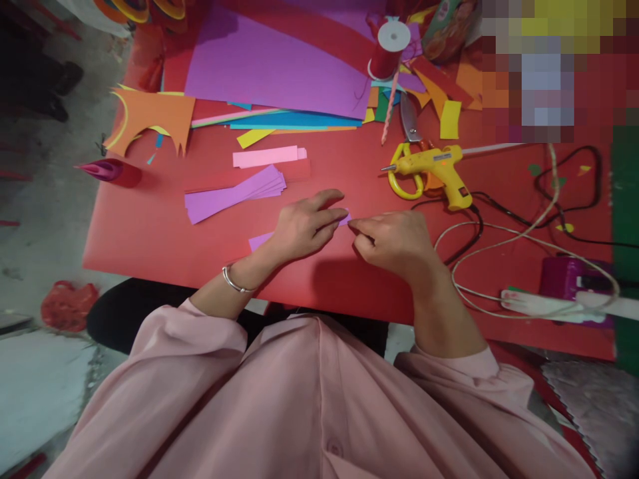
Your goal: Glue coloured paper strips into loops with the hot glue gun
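Observation:
A purple paper strip (260,242) lies on the red tabletop close to the front edge, its middle hidden beneath my left hand (307,227). My left fingers are stretched out and rest over the strip. At the strip's right end, my right hand (392,241) has its fingers curled, with the index fingertip and thumb closed at the paper's tip. Above my left wrist is a fanned stack of purple paper strips (234,193). Beyond it sit pink paper strips (269,157).
A yellow glue gun (439,166) lies over yellow-handled scissors (410,126) to the right. Loose cables (529,233) run to a white power strip (544,305). Large purple sheets (279,66), a thread spool (389,50) and an orange paper offcut (150,120) are farther back.

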The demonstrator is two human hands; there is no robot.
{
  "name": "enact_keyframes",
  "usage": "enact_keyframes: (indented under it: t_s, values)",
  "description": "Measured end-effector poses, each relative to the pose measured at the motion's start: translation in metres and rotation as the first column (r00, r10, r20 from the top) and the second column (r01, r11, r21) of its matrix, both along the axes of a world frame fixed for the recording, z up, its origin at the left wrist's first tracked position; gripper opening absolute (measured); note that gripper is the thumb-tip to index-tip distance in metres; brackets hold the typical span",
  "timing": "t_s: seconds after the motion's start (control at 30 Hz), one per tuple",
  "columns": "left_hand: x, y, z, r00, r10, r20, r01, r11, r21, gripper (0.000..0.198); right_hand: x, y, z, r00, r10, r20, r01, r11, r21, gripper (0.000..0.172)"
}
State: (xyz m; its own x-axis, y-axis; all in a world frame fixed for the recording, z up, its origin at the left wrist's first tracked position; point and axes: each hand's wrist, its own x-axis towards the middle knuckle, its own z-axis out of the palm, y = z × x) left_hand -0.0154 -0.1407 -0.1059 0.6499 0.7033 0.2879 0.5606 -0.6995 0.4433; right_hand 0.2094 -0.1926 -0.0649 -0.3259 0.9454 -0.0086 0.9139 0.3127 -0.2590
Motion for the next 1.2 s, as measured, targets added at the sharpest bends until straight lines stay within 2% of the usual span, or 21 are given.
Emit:
enact_keyframes:
  t_s: [1.2]
  values:
    - [0.0002,0.0002,-0.0014,1.000,-0.007,0.020,0.006,1.000,0.023,0.033,-0.0013,0.0007,0.0009,0.999,-0.011,0.032,0.012,1.000,-0.023,0.043]
